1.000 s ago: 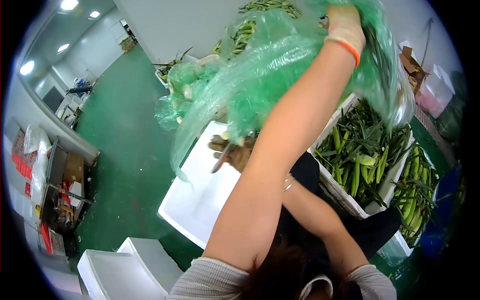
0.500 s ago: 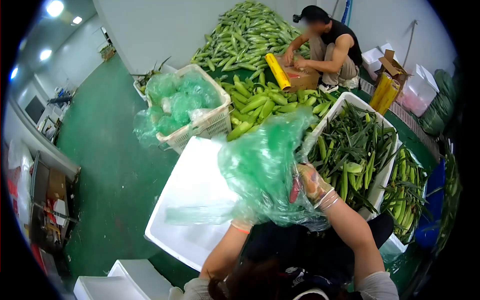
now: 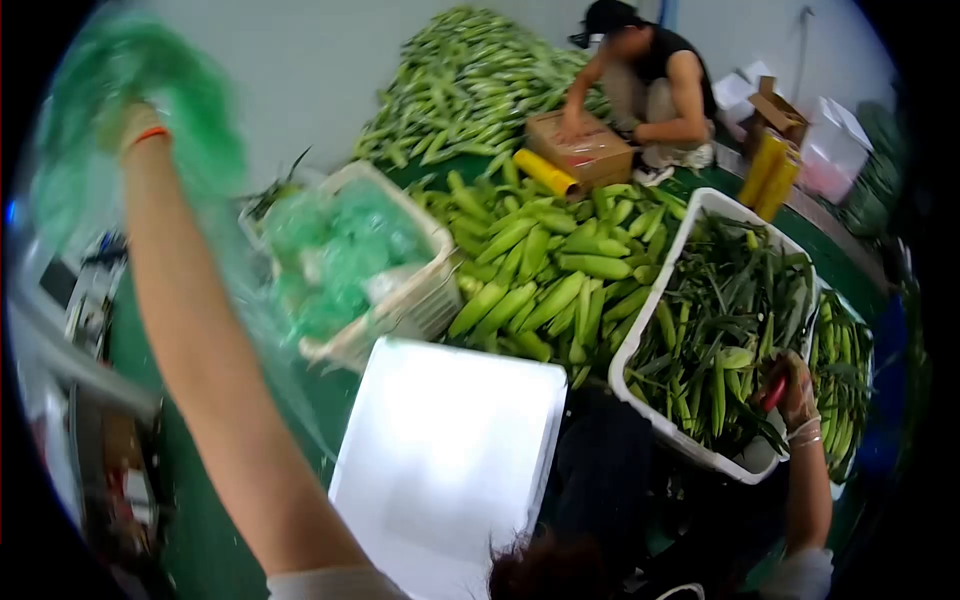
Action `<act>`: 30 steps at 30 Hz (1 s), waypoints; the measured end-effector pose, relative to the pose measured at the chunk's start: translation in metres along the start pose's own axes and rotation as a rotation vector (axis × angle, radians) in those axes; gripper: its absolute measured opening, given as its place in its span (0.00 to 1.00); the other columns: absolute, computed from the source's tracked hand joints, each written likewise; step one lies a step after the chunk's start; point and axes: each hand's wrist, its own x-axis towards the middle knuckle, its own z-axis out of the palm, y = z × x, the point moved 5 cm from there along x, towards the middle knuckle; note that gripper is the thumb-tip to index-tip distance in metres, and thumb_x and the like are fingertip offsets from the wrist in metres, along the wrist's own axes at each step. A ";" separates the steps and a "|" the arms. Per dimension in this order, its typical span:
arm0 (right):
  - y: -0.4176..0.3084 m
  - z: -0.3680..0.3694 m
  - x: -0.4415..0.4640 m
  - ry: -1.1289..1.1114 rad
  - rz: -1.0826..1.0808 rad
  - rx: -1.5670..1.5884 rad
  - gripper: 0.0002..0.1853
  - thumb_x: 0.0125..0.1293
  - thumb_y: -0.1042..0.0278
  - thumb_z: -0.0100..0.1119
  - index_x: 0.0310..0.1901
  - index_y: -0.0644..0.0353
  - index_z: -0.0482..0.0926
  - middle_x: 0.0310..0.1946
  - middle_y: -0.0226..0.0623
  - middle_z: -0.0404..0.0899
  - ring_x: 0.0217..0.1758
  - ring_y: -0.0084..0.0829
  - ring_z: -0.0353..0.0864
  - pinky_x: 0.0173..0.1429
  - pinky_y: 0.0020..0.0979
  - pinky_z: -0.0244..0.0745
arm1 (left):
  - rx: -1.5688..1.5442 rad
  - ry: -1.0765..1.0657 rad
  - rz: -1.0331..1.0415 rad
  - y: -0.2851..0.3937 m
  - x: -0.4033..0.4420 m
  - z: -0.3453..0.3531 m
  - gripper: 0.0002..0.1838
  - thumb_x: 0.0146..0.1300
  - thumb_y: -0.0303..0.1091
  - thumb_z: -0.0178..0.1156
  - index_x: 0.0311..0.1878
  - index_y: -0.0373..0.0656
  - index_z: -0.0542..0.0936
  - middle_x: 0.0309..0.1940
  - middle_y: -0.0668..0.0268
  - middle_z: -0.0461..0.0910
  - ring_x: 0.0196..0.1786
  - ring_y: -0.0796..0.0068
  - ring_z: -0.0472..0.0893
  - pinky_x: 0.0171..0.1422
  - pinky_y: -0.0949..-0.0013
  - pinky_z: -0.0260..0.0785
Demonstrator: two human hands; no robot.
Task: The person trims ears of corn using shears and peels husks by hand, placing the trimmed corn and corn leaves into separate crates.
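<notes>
My left hand, gloved, is raised at the upper left, closed on a green plastic bag that billows around it and trails down. At the right, my right hand, also gloved, holds a red-handled tool over a white bin of corn leaves and husks. The tool's far end is hidden. Between my arms stands a white foam box or lid. Green corn ears lie on the floor beyond it.
A basket of green bags stands left of the corn. A co-worker crouches behind a cardboard box and yellow roll. Wrapped corn is piled by the wall. More corn lies far right.
My left hand has swung up and left with the green bag. My right hand has left the bag and moved right to the leaf bin, still with the tool. The view has shifted.
</notes>
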 end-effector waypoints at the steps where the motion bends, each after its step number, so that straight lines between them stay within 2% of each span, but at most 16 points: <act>1: -0.001 -0.016 -0.006 -0.003 -0.015 -0.037 0.19 0.64 0.48 0.53 0.42 0.58 0.72 0.30 0.36 0.75 0.35 0.33 0.76 0.38 0.33 0.74 | -0.071 0.038 -0.014 -0.003 0.031 0.009 0.26 0.66 0.46 0.50 0.64 0.46 0.64 0.58 0.64 0.67 0.56 0.65 0.69 0.60 0.59 0.64; 3: 0.019 -0.050 -0.023 0.325 0.167 -0.042 0.17 0.64 0.50 0.52 0.40 0.57 0.71 0.29 0.34 0.73 0.31 0.30 0.73 0.36 0.32 0.71 | -0.249 0.089 -0.067 -0.013 0.083 0.039 0.26 0.65 0.47 0.51 0.63 0.47 0.65 0.56 0.64 0.68 0.54 0.65 0.70 0.58 0.59 0.66; 4: 0.020 -0.045 -0.023 0.303 0.332 0.047 0.15 0.63 0.54 0.50 0.38 0.59 0.72 0.29 0.34 0.73 0.31 0.30 0.74 0.36 0.32 0.72 | -0.346 0.113 -0.100 -0.019 0.097 0.054 0.26 0.64 0.48 0.52 0.63 0.47 0.66 0.55 0.64 0.69 0.54 0.65 0.71 0.58 0.59 0.66; 5: 0.008 -0.035 -0.030 0.236 0.213 -0.160 0.14 0.61 0.58 0.50 0.37 0.62 0.74 0.29 0.36 0.75 0.32 0.31 0.75 0.37 0.31 0.73 | -0.439 0.131 -0.132 -0.029 0.106 0.067 0.26 0.64 0.48 0.53 0.62 0.47 0.67 0.54 0.64 0.70 0.53 0.65 0.71 0.57 0.59 0.67; 9: 0.032 -0.026 -0.028 0.307 0.423 -0.172 0.14 0.62 0.62 0.52 0.35 0.67 0.79 0.31 0.40 0.79 0.35 0.32 0.79 0.42 0.31 0.75 | -0.680 0.111 -0.535 -0.143 0.068 0.149 0.26 0.62 0.50 0.55 0.60 0.47 0.70 0.51 0.64 0.73 0.49 0.65 0.74 0.53 0.58 0.70; 10: 0.027 -0.015 -0.031 0.219 0.349 -0.277 0.13 0.61 0.63 0.53 0.35 0.67 0.78 0.30 0.40 0.79 0.35 0.32 0.79 0.42 0.31 0.75 | -0.310 -0.077 -0.807 -0.247 0.041 0.173 0.25 0.58 0.52 0.57 0.54 0.46 0.74 0.44 0.65 0.76 0.35 0.65 0.74 0.34 0.54 0.70; 11: 0.022 -0.003 -0.036 0.129 0.279 -0.387 0.12 0.60 0.64 0.55 0.36 0.66 0.77 0.30 0.39 0.79 0.35 0.32 0.79 0.42 0.32 0.76 | -0.240 -0.010 -0.836 -0.288 -0.007 0.192 0.21 0.58 0.48 0.58 0.50 0.46 0.76 0.34 0.65 0.77 0.26 0.67 0.70 0.24 0.58 0.61; 12: 0.036 -0.009 -0.042 0.164 0.308 -0.143 0.10 0.58 0.69 0.59 0.38 0.65 0.75 0.31 0.38 0.79 0.35 0.31 0.79 0.42 0.31 0.75 | -0.162 0.044 -0.835 -0.285 -0.054 0.197 0.19 0.57 0.44 0.60 0.47 0.43 0.78 0.32 0.66 0.76 0.24 0.68 0.68 0.25 0.59 0.59; 14: 0.017 0.010 -0.049 0.147 0.403 -0.424 0.13 0.52 0.71 0.65 0.38 0.63 0.73 0.32 0.35 0.78 0.35 0.28 0.77 0.43 0.30 0.74 | -0.233 0.050 -0.489 -0.396 -0.066 0.197 0.17 0.58 0.40 0.61 0.46 0.40 0.78 0.31 0.65 0.76 0.23 0.71 0.66 0.26 0.63 0.60; 17: 0.005 0.018 -0.055 0.038 0.421 -0.896 0.19 0.49 0.67 0.69 0.40 0.61 0.72 0.33 0.31 0.77 0.36 0.27 0.76 0.41 0.28 0.72 | -0.234 0.113 -0.566 -0.234 -0.161 0.142 0.25 0.58 0.42 0.59 0.52 0.30 0.75 0.49 0.56 0.76 0.48 0.66 0.73 0.49 0.65 0.67; 19: -0.007 0.030 -0.056 0.084 0.300 -0.921 0.20 0.49 0.64 0.69 0.40 0.61 0.72 0.31 0.31 0.77 0.36 0.26 0.76 0.41 0.27 0.72 | -0.066 -0.067 -0.183 -0.183 -0.218 0.111 0.18 0.60 0.40 0.56 0.43 0.32 0.80 0.38 0.55 0.80 0.41 0.64 0.76 0.46 0.65 0.68; 23: -0.006 0.048 -0.058 -0.127 0.333 -0.470 0.17 0.55 0.62 0.66 0.41 0.63 0.73 0.34 0.36 0.78 0.34 0.29 0.78 0.41 0.29 0.74 | 0.376 -0.603 -0.153 -0.169 -0.362 0.081 0.17 0.61 0.39 0.55 0.41 0.33 0.80 0.35 0.55 0.80 0.39 0.62 0.77 0.46 0.63 0.68; 26: -0.001 0.060 -0.072 -0.322 0.468 0.210 0.17 0.62 0.61 0.62 0.43 0.67 0.74 0.38 0.44 0.80 0.37 0.35 0.81 0.41 0.33 0.77 | 0.690 -1.145 0.034 -0.174 -0.442 0.059 0.16 0.61 0.39 0.55 0.39 0.33 0.81 0.32 0.55 0.81 0.37 0.60 0.78 0.45 0.62 0.68; 27: 0.000 0.062 -0.081 -0.407 0.407 0.352 0.18 0.63 0.61 0.61 0.44 0.68 0.73 0.39 0.46 0.80 0.38 0.37 0.82 0.41 0.35 0.79 | 0.674 -1.180 0.121 -0.166 -0.451 0.060 0.15 0.62 0.38 0.55 0.39 0.34 0.81 0.32 0.55 0.81 0.37 0.59 0.78 0.45 0.62 0.69; 29: 0.004 0.062 -0.084 -0.328 0.397 0.284 0.18 0.63 0.62 0.60 0.44 0.70 0.73 0.36 0.47 0.81 0.35 0.37 0.83 0.40 0.36 0.80 | 0.468 -0.613 -0.103 -0.082 -0.443 0.064 0.14 0.63 0.35 0.53 0.35 0.30 0.77 0.29 0.53 0.81 0.31 0.59 0.78 0.39 0.58 0.68; 30: -0.014 0.069 -0.083 -0.359 0.349 0.074 0.17 0.64 0.62 0.60 0.43 0.70 0.73 0.34 0.45 0.81 0.34 0.37 0.83 0.41 0.37 0.81 | 0.294 -0.514 -0.064 -0.018 -0.438 0.080 0.14 0.64 0.35 0.53 0.37 0.30 0.78 0.31 0.53 0.82 0.33 0.62 0.79 0.41 0.61 0.70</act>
